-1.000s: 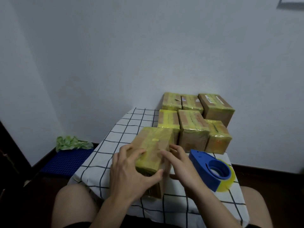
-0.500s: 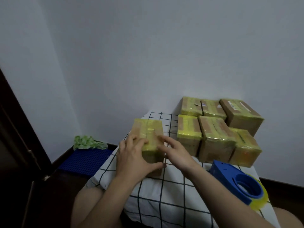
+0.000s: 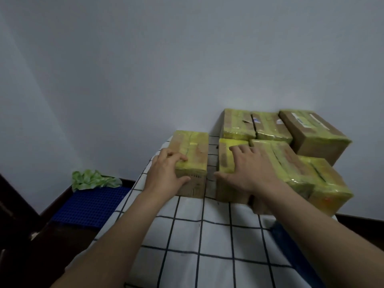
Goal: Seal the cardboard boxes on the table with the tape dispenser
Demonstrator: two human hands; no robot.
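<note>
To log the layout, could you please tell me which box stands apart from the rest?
The box gripped by the left hand, on the left: a strip of checked cloth separates it from the other six boxes, which sit packed together.

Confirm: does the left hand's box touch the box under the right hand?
No, a strip of checked tablecloth shows between the left box and the right box.
</note>
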